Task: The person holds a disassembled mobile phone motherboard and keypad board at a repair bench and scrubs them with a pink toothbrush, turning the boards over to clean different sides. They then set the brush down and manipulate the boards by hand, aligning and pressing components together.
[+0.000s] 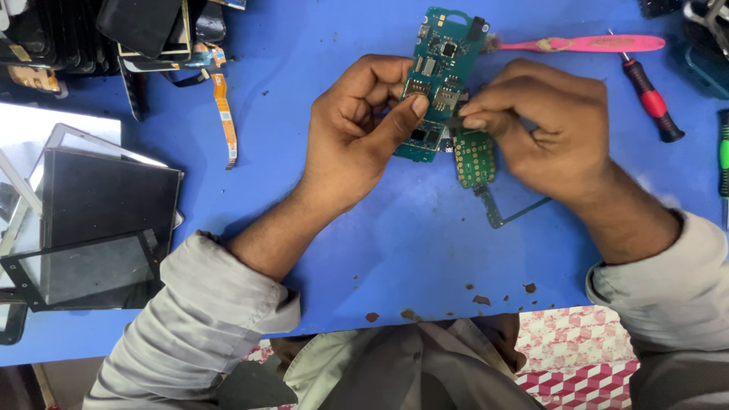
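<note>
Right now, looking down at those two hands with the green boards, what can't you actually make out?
Head view only:
- Lower end of the teal circuit board: covered by the left hand.
- What the right hand pinches: hidden under its fingertips, beside the small green keypad board.
- Green-handled tool: cut off by the right edge.
- Stacked dark screens: cut off at the top-left corner.

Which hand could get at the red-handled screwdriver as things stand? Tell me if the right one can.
Probably yes. The red-handled screwdriver lies on the blue mat just beside the right hand, with nothing between them. But that hand is pinching the small green board, so it would have to let go first.
</note>
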Available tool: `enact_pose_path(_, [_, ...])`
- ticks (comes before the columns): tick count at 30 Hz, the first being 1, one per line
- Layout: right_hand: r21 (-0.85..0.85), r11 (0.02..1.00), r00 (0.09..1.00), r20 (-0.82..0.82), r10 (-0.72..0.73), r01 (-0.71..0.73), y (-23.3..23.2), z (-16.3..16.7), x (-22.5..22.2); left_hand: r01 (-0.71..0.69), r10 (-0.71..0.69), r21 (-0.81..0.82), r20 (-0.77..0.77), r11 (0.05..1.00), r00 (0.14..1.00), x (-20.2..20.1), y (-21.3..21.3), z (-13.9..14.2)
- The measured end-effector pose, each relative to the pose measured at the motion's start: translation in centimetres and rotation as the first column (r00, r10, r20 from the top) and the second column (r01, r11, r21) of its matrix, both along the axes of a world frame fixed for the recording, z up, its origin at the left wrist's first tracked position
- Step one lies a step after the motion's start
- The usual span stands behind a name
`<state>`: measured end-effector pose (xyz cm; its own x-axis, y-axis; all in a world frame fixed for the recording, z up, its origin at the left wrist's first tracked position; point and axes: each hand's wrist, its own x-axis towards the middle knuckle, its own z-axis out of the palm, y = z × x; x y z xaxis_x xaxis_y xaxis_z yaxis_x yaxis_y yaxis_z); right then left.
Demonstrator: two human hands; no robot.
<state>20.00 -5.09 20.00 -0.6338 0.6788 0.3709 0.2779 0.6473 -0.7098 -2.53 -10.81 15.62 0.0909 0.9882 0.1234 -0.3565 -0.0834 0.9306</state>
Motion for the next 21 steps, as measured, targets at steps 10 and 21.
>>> enact_pose_path(10, [0.133, 0.990, 0.998, 0.017, -0.055, 0.052, -0.1, 0.5, -0.6, -0.005, 0.005, 0.005, -0.009, 1.000, 1.000, 0.0, 0.1, 0.1])
enact_pose_path(21, [0.057, 0.998, 0.998, -0.058, -0.026, 0.030, 0.9, -1.0, 1.0, 0.003, -0.005, 0.060, 0.036, 0.998, 0.999, 0.0, 0.1, -0.7])
